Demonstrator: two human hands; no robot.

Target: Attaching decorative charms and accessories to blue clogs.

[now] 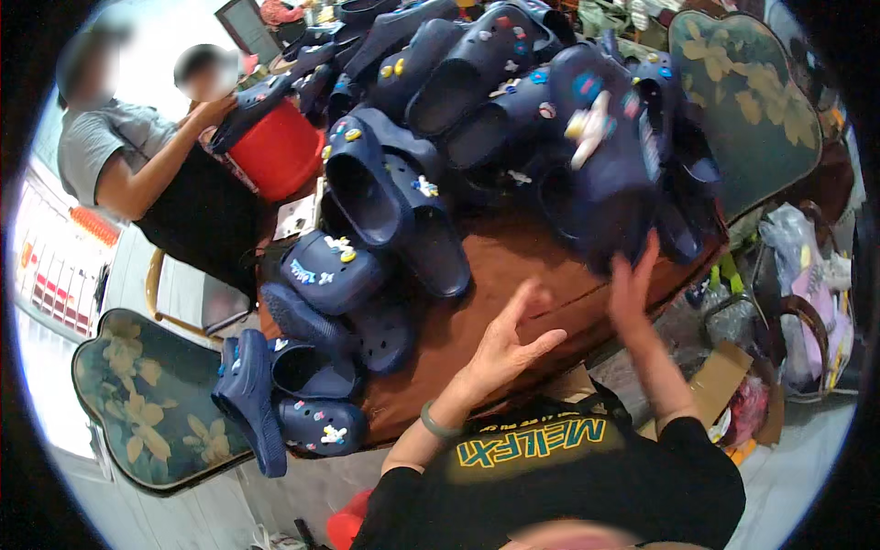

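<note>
Brown wooden table (513, 266) under heap of navy rubber clogs (513, 101); right hand (632, 284) touches clog at 12 o'clock, fingers spread; left hand (509, 344) released, empty.

A bare strip of brown table (541, 275) is left open near the front edge, between the left hand (509, 344) and the right hand (632, 284). Beyond it, passage is blocked by a heaped pile of navy clogs (513, 101). To the left, the strip is closed off by more clogs (330, 275) lying flat.
</note>
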